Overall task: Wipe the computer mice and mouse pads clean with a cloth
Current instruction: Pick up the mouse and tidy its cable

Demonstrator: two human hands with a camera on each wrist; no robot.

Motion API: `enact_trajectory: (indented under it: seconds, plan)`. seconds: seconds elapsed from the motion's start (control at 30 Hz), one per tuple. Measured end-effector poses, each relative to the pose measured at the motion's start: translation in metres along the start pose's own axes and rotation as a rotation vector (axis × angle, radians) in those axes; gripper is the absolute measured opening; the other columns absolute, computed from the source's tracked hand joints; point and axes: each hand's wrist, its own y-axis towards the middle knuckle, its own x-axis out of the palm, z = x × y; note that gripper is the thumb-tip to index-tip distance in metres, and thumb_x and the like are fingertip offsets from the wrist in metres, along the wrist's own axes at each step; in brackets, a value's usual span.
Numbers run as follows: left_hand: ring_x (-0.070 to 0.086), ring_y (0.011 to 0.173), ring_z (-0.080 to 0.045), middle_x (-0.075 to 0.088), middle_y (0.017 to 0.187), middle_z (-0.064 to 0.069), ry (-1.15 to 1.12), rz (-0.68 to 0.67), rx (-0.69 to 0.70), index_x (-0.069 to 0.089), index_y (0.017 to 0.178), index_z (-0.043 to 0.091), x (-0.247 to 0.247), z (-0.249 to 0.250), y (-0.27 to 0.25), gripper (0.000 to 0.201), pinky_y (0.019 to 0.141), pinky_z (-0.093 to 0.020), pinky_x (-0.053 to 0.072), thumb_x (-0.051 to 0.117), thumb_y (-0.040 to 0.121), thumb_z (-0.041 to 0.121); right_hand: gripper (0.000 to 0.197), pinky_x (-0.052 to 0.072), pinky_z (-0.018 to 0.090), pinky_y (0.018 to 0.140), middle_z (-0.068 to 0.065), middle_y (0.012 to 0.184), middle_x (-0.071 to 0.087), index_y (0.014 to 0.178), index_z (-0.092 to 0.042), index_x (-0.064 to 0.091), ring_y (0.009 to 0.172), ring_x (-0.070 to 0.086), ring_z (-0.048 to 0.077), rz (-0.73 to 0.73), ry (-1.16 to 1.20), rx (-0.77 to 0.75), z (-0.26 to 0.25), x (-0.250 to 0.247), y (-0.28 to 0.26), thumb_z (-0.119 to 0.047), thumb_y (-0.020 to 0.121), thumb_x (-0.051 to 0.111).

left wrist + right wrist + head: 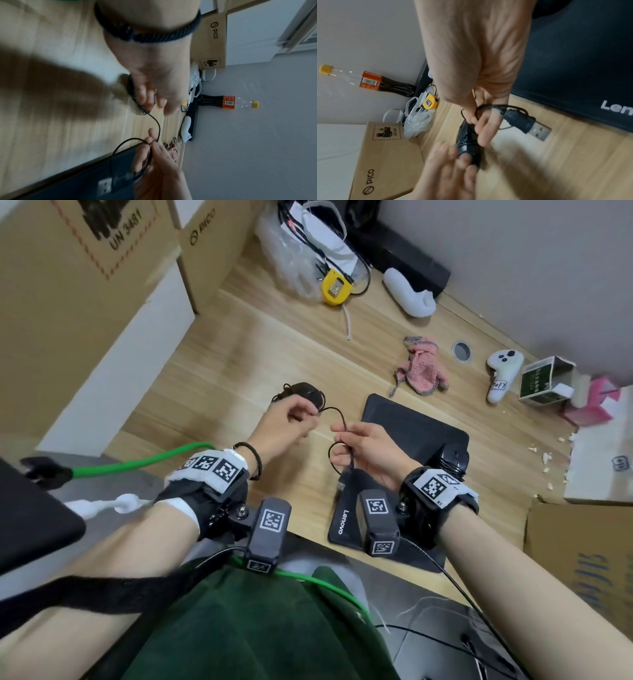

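Note:
A black wired mouse [303, 392] with cable wound round it lies on the wooden desk [222, 364], left of the black Lenovo mouse pad [404, 422]. My left hand [303, 416] sits right at this mouse, fingers curled on its cable [337, 412]. My right hand [342, 436] pinches a loop of the same cable over the pad's left edge, and the USB plug [522, 123] hangs below the palm. A second black mouse [454, 457], also wrapped in cable, rests on the pad behind my right wrist. The pink cloth [423, 368] lies crumpled beyond the pad, untouched.
Cardboard boxes [85, 268] wall off the left side, and another box [582, 559] stands at the right. A yellow tape measure [335, 287], a plastic bag, two white controllers [501, 371] and a green carton [544, 381] lie along the back. A bottle [223, 104] stands by the wall.

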Motion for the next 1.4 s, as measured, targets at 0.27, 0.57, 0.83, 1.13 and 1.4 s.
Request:
enact_trajectory:
  seconds: [0.27,0.57,0.83,1.13,1.4]
  plan:
    - [0.063,0.083,-0.015,0.062,0.095,-0.011,-0.204,-0.375,-0.242,0.059,0.108,0.002,0.011,-0.003,-0.017,0.017,0.086,-0.023,0.054,0.058,0.093,0.012,0.020,0.057,0.020,0.060,0.014,0.081,0.051,0.111,0.000,0.057,0.057,0.064,0.010,0.075,-0.031,-0.030,-0.001,0.002,0.003,-0.002,0.101,0.040]
    - [0.055,0.083,-0.013,0.053,0.086,-0.006,-0.134,-0.518,-0.151,0.048,0.118,0.002,0.027,0.007,-0.027,0.048,0.087,-0.025,0.048,0.075,0.078,0.001,0.012,0.053,0.026,0.054,0.010,0.069,0.060,0.089,-0.004,0.064,0.053,0.059,0.014,0.128,-0.071,-0.015,0.003,-0.004,0.002,-0.012,0.095,0.057]
    - [0.041,0.062,-0.005,0.039,0.069,0.005,0.011,-0.432,-0.043,0.051,0.106,0.015,0.025,0.000,-0.024,0.048,0.063,-0.012,0.040,0.074,0.072,-0.010,0.006,0.057,0.029,0.055,0.019,0.086,0.062,0.092,-0.004,0.057,0.053,0.065,0.013,0.227,-0.064,0.030,0.002,-0.009,0.009,-0.007,0.096,0.053]
    - [0.045,0.065,-0.007,0.048,0.068,0.004,0.013,-0.180,0.005,0.063,0.083,0.022,0.018,-0.008,-0.018,0.026,0.062,-0.013,0.043,0.071,0.079,-0.003,0.007,0.056,0.025,0.052,0.021,0.092,0.051,0.093,0.000,0.054,0.055,0.069,0.015,0.227,-0.017,0.029,-0.001,-0.010,0.008,-0.002,0.097,0.048]
    - [0.051,0.061,-0.018,0.042,0.064,-0.003,0.027,-0.122,-0.165,0.047,0.061,0.014,0.018,-0.014,-0.015,0.034,0.045,-0.008,0.040,0.058,0.084,-0.008,0.011,0.057,0.025,0.052,0.013,0.074,0.057,0.102,0.003,0.056,0.051,0.067,0.013,0.279,-0.060,0.028,0.000,-0.019,0.006,-0.005,0.096,0.052]
